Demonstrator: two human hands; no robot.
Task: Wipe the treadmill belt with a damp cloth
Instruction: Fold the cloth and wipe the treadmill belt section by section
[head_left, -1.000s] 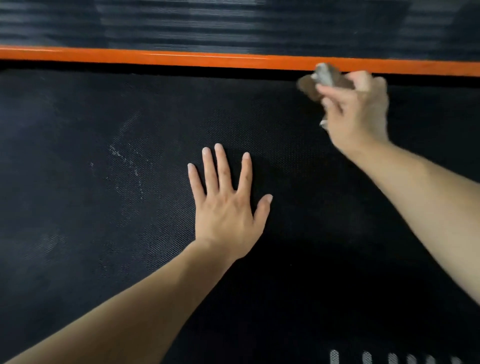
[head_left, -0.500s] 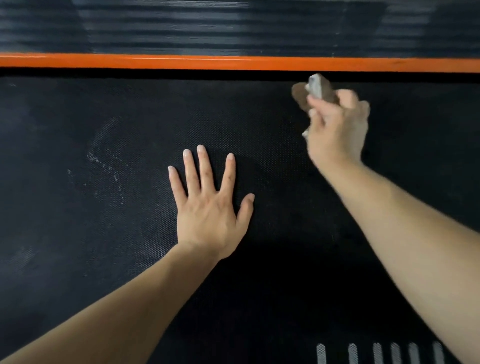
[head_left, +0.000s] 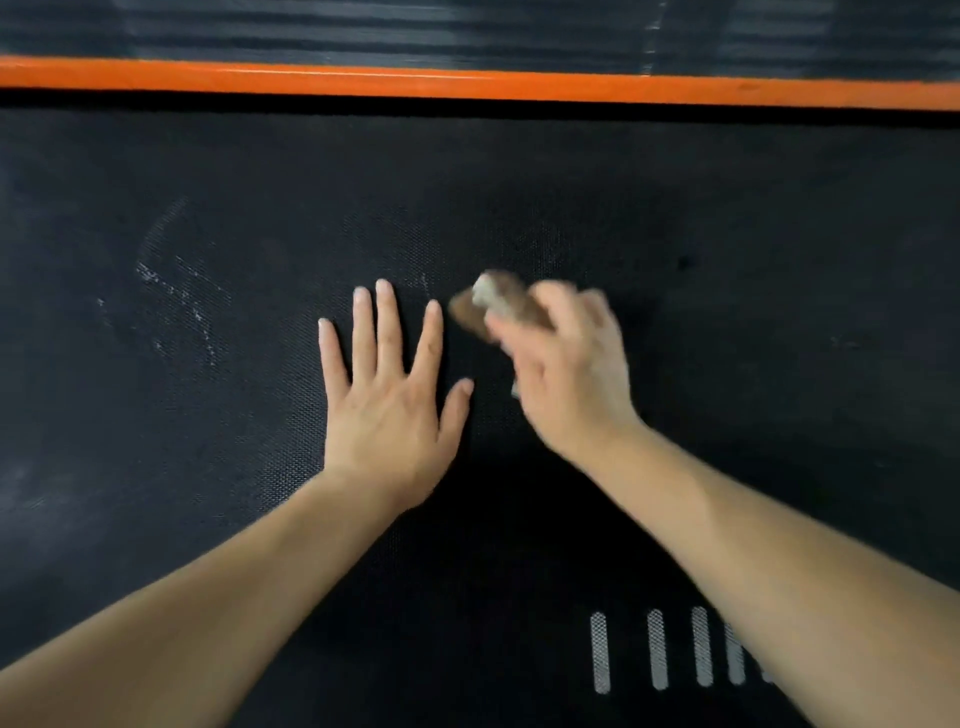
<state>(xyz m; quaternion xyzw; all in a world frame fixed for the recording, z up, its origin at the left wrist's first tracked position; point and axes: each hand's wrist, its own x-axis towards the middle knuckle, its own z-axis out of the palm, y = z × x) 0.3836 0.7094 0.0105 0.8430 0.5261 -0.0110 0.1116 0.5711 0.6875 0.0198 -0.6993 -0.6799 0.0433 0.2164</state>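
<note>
The black textured treadmill belt (head_left: 727, 218) fills most of the view. My left hand (head_left: 387, 395) lies flat on it, palm down, fingers spread. Just to its right, my right hand (head_left: 571, 374) is closed around a bunched brown and grey cloth (head_left: 493, 306), which sticks out past the fingers and presses against the belt. The right hand and cloth are motion-blurred. Whitish dusty smears (head_left: 176, 306) mark the belt left of my left hand.
An orange side rail (head_left: 467, 83) runs across the top, with a dark ribbed surface (head_left: 415, 31) beyond it. Several white dashed stripes (head_left: 654, 649) are printed on the belt near the bottom right, partly hidden by my right forearm.
My right hand has swept the cloth from beside the orange rail down and left to the middle of the belt, close to my left hand. The left hand stays flat.
</note>
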